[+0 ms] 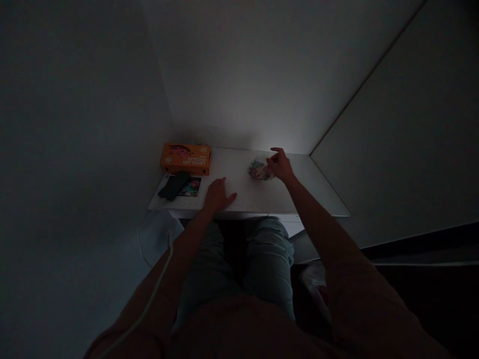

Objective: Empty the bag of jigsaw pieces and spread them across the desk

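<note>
A clear plastic bag [259, 170] with small pinkish and greenish pieces in it, perhaps puzzle pieces, lies on the white tabletop [239, 197]. At the bag's right edge, my right hand [279, 163] pinches the plastic between thumb and fingers, one finger stretched out above. My left hand [219, 194] rests flat near the front edge of the table, fingers extended and thumb spread to the right. It holds nothing. The dim light hides the exact shape of the pieces.
An orange puzzle box [186, 158] stands at the back left. In front of it, a dark cloth or pouch [174, 185] partly covers a colourful picture card [191, 187]. Walls [239, 75] close in behind and left. A pale cable [160, 284] runs along my left arm.
</note>
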`<move>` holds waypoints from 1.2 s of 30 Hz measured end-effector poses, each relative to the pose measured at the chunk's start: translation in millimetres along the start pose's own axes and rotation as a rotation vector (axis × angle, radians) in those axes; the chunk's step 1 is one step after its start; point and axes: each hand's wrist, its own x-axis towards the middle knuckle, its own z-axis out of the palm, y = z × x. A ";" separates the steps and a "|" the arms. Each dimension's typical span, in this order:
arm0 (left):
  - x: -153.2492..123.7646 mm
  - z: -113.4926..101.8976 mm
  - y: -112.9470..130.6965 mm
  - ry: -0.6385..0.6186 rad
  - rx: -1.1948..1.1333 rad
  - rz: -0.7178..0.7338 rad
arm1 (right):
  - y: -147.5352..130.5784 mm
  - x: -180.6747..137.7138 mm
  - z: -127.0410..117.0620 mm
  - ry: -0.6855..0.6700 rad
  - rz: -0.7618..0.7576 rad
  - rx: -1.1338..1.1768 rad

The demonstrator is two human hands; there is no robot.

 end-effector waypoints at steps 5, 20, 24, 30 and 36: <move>-1.9 -4.3 1.8 -0.019 0.000 0.008 | -28.4 26.1 -4.8 -0.011 -0.043 -0.101; -1.5 -9.9 6.9 -0.056 0.004 -0.013 | -44.7 63.1 -31.4 0.164 -0.347 -0.293; -1.0 -10.1 7.8 -0.059 0.011 -0.002 | -42.5 72.2 -46.4 0.283 -0.386 -0.280; -0.2 -7.0 6.9 -0.021 0.040 0.018 | -24.0 80.8 -85.4 0.384 -0.348 -0.156; 0.4 -4.1 6.3 -0.012 0.067 0.034 | 19.9 69.0 -111.6 0.366 -0.187 -0.048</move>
